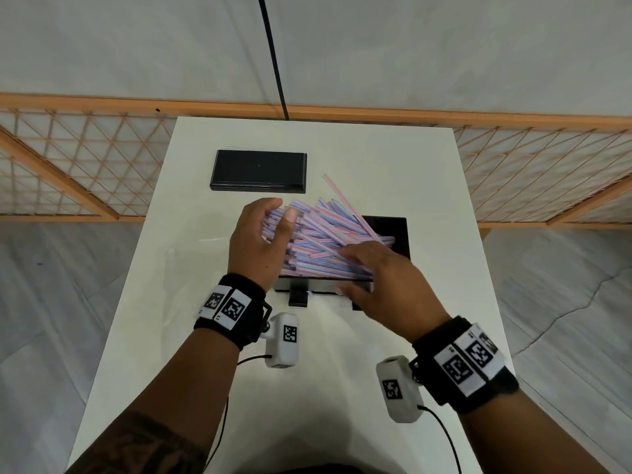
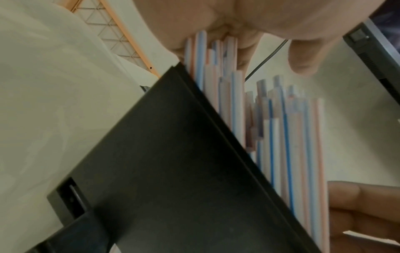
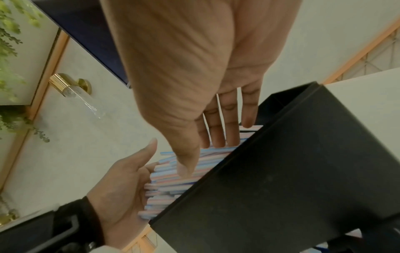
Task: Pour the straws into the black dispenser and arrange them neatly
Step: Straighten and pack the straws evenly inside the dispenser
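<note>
A heap of pink-, blue- and white-striped straws (image 1: 325, 234) lies crosswise in the open top of the black dispenser (image 1: 400, 234) in the middle of the white table (image 1: 342, 388). A few straws stick up and out toward the far right. My left hand (image 1: 280, 210) presses its palm against the straws' left ends (image 3: 151, 186), thumb spread. My right hand (image 1: 345, 271) rests straight fingers (image 3: 218, 133) flat on top of the heap (image 3: 173, 181), near the dispenser's front wall (image 3: 281, 171). In the left wrist view the straws (image 2: 292, 137) stand beyond the black wall (image 2: 173, 154).
A flat black lid (image 1: 258, 171) lies on the table behind and to the left of the dispenser. A black cable (image 1: 273, 63) hangs down at the far edge. A wooden lattice screen (image 1: 85, 159) runs behind the table. Floor lies on both sides.
</note>
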